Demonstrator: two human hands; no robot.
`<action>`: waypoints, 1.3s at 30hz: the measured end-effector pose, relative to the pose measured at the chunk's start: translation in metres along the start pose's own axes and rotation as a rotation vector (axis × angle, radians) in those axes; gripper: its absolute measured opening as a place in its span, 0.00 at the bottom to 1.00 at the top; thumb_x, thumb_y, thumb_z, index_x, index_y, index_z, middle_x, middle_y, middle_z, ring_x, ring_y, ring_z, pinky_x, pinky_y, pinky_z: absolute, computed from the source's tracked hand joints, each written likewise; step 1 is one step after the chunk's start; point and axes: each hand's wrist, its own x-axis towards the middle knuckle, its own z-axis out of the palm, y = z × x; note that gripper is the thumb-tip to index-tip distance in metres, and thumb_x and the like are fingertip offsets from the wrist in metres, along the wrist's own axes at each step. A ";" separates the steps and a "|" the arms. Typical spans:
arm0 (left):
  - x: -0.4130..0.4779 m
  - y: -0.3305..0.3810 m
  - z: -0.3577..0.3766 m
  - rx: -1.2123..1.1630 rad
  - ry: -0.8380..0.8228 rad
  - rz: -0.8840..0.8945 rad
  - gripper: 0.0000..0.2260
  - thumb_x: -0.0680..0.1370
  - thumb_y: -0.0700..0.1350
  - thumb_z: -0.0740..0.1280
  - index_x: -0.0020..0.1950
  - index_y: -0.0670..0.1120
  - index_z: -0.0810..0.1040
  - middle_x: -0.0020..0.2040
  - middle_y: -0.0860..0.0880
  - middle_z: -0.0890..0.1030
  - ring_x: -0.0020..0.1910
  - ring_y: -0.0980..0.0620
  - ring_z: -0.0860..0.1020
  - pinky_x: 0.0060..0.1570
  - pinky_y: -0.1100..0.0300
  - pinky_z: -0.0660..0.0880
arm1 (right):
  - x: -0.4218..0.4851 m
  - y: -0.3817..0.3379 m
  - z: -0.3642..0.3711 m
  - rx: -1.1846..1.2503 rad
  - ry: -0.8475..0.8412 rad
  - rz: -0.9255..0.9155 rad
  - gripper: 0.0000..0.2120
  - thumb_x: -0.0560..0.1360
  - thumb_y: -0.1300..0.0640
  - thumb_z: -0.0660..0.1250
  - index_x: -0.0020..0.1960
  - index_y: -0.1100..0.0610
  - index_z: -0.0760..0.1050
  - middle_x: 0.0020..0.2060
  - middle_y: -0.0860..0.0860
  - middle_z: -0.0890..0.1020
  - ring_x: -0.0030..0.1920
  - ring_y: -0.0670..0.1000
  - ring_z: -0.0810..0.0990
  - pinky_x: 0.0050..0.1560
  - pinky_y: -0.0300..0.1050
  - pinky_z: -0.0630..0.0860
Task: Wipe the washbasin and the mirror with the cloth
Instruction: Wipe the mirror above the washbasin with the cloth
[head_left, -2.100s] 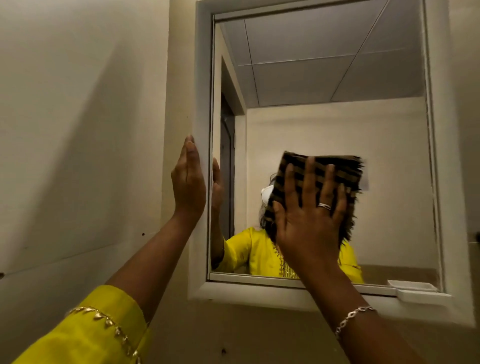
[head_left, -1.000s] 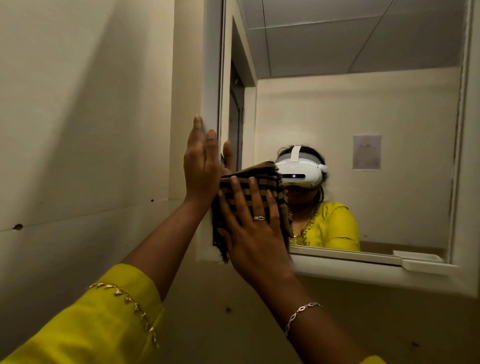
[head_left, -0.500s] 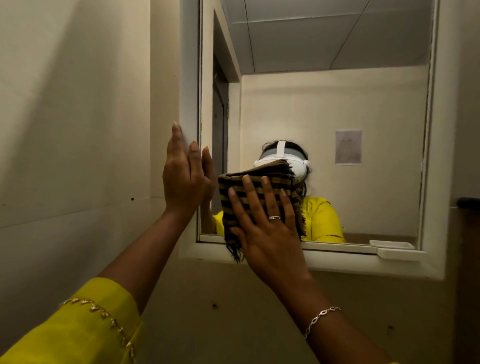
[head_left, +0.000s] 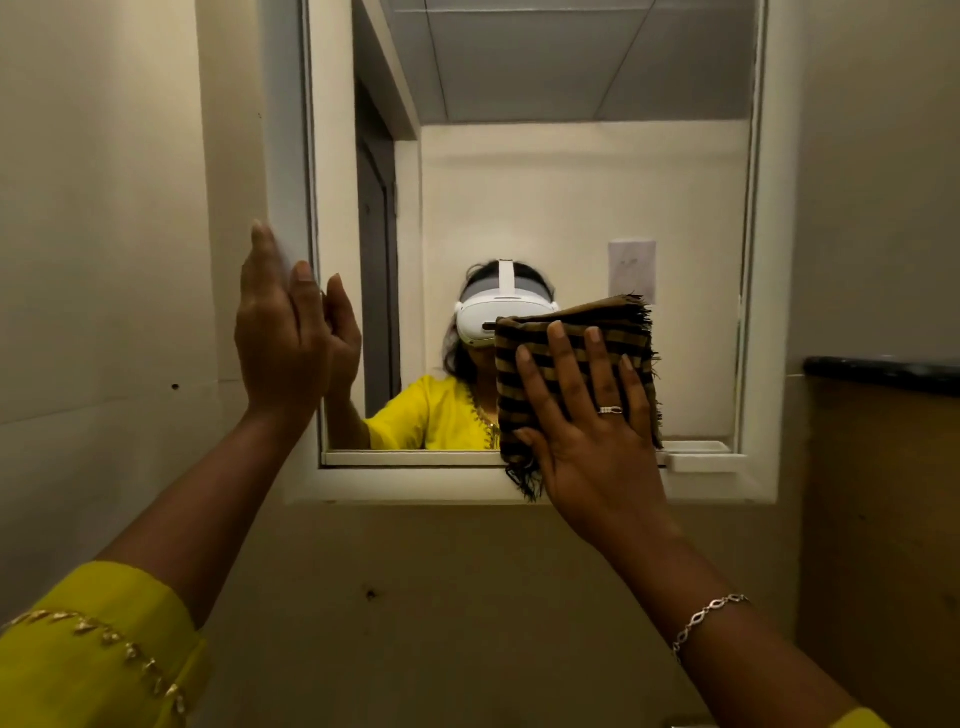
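A wall mirror (head_left: 571, 197) in a white frame (head_left: 415, 483) fills the upper middle of the view. My right hand (head_left: 592, 441) lies flat with fingers spread on a folded brown-and-black striped cloth (head_left: 576, 332), pressing it against the glass low and right of centre; the cloth's fringe hangs over the bottom frame. My left hand (head_left: 278, 332) rests flat on the frame's left edge, fingers pointing up and holding nothing. The washbasin is out of sight.
A small white ledge (head_left: 701, 457) sticks out at the mirror's lower right corner. A dark-topped brown partition (head_left: 883, 374) stands at the right. Plain cream walls (head_left: 104, 260) run along the left and below the mirror.
My right hand has slid the cloth rightward along the mirror's bottom, from the lower left corner to right of centre. My left hand has stayed on the left frame edge.
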 end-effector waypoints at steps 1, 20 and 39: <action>-0.003 0.001 -0.001 -0.007 -0.008 -0.007 0.22 0.81 0.44 0.52 0.71 0.33 0.58 0.70 0.35 0.64 0.67 0.52 0.60 0.60 0.82 0.53 | -0.001 0.003 -0.001 -0.009 -0.008 0.003 0.26 0.79 0.46 0.47 0.75 0.50 0.49 0.74 0.53 0.52 0.74 0.57 0.49 0.72 0.56 0.49; -0.107 0.082 0.034 0.131 -0.493 0.833 0.27 0.80 0.54 0.51 0.71 0.37 0.56 0.72 0.37 0.58 0.72 0.41 0.56 0.70 0.45 0.57 | -0.006 0.080 -0.012 -0.101 -0.138 -0.168 0.29 0.76 0.38 0.39 0.75 0.46 0.39 0.74 0.46 0.35 0.75 0.51 0.37 0.73 0.50 0.38; -0.125 0.086 0.047 0.190 -0.745 1.211 0.28 0.80 0.56 0.51 0.73 0.39 0.52 0.73 0.39 0.54 0.73 0.42 0.53 0.72 0.48 0.50 | -0.005 0.127 -0.022 -0.029 -0.043 -0.323 0.29 0.74 0.44 0.54 0.73 0.50 0.55 0.72 0.52 0.59 0.75 0.47 0.39 0.67 0.50 0.55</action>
